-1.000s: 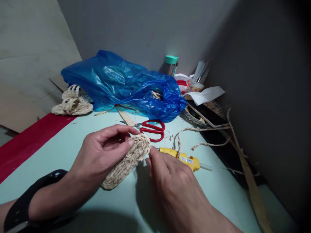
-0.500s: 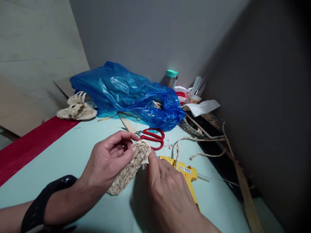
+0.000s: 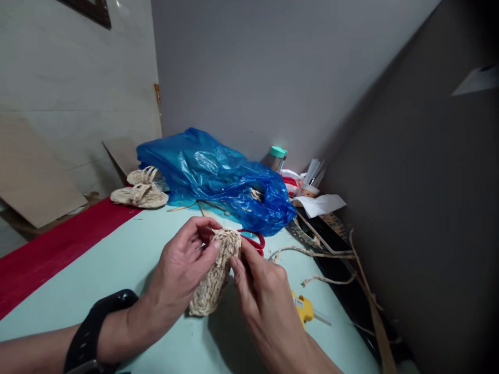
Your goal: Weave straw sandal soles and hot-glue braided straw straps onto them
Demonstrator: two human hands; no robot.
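Woven sole (image 3: 210, 293) in front of bag (image 3: 218, 169). Left hand (image 3: 175, 272): fingers pinched on sole's far end. Right hand (image 3: 268, 293): fingers nearly closed, pinching same end's right edge. Slippers (image 3: 142, 196) left of bag.

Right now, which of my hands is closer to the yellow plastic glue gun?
Right. Your right hand partly covers the glue gun in this view; your left hand is farther left, holding the pale, oblong woven-straw piece.

Woven piece (image 3: 214, 283), scissors (image 3: 260, 239), glue gun (image 3: 306, 309) partly hidden
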